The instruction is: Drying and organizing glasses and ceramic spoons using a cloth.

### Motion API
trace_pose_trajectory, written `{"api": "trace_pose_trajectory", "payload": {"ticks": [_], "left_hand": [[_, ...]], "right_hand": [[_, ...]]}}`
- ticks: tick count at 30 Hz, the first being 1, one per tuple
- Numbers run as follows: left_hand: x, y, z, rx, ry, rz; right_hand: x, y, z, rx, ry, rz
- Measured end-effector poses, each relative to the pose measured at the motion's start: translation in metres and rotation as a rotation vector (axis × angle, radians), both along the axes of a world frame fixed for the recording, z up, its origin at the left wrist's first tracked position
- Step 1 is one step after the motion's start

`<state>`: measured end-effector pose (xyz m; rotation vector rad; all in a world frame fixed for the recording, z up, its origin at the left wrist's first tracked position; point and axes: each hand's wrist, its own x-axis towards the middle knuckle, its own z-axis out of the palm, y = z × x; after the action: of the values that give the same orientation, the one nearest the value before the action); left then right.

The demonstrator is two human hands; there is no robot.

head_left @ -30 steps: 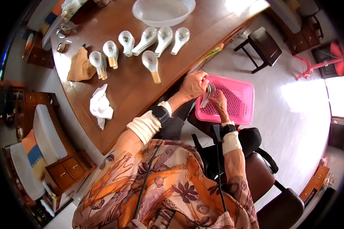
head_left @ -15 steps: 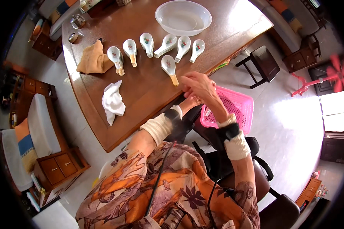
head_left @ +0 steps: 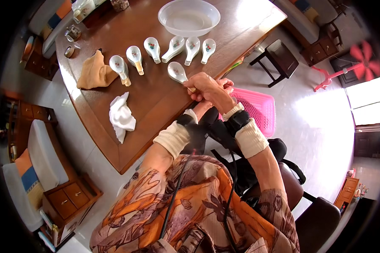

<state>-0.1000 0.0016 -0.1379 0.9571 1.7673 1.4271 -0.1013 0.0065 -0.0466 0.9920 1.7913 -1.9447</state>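
Note:
My right hand [head_left: 210,87] reaches over my left and pinches the handle of a white ceramic soup spoon [head_left: 177,71] with a floral print. The spoon's bowl points away to the left, at the table's near edge. My left hand [head_left: 204,107] lies under the right one, mostly covered. Its curled fingers show past the right wrist, and what they hold, if anything, is hidden. Beyond stand several soup spoons in small stacks [head_left: 174,48] in a row, two of the left stacks having tan handle ends [head_left: 140,69].
A clear plastic basin [head_left: 189,33] sits farther back on the wooden table [head_left: 152,105]. A tan cloth [head_left: 95,72] and a crumpled white cloth [head_left: 122,118] lie on the left. Right of my hands is a pink basket [head_left: 264,110]; beyond it stand a dark stool [head_left: 282,54] and a pink fan [head_left: 362,61].
My right hand has come leftward and closed on the near spoon's handle. That spoon has turned slightly. My left hand stays under the right, and the whole view has shifted a little.

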Motion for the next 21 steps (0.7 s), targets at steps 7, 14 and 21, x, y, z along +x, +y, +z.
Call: {"api": "trace_pose_trajectory", "payload": {"ticks": [7, 14, 21], "left_hand": [[0.002, 0.010, -0.008, -0.024, 0.026, 0.020], [0.006, 0.003, -0.011, 0.191, -0.479, -0.049], [0.004, 0.020, 0.013, 0.236, -0.947, 0.051]], "right_hand": [[0.021, 0.002, 0.019, 0.025, 0.188, 0.192], [0.096, 0.037, 0.053, -0.040, 0.381, 0.037], [0.169, 0.089, 0.008, -0.067, 0.442, -0.298]]}}
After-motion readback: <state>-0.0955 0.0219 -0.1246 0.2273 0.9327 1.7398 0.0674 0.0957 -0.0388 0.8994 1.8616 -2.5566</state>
